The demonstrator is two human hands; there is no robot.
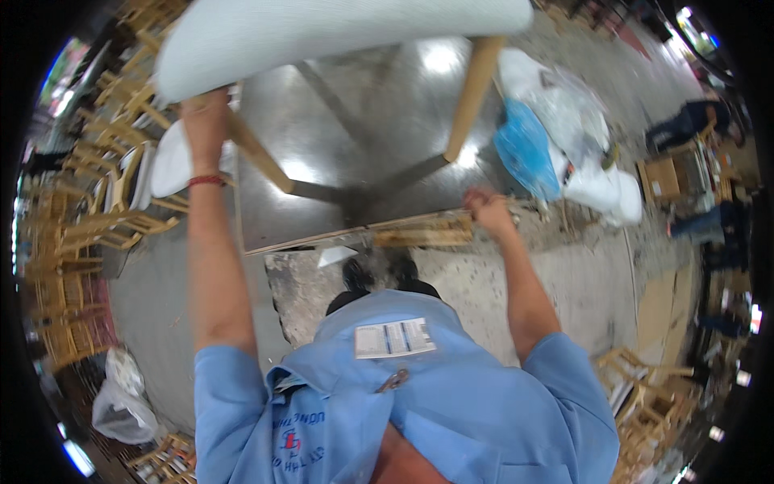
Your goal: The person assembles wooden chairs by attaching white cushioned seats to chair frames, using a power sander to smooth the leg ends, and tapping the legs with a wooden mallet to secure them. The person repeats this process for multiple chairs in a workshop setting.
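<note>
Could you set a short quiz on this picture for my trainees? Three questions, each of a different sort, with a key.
1. True or false: the left hand is at the left end of the white seat.

2. Multiple choice: where is the red wristband worn?
A. On the right wrist
B. On the left wrist
C. On both wrists

3. Fill in the blank: the plastic bag nearest the right hand is coloured ____.

Key: 1. True. 2. B. 3. Blue.
</note>
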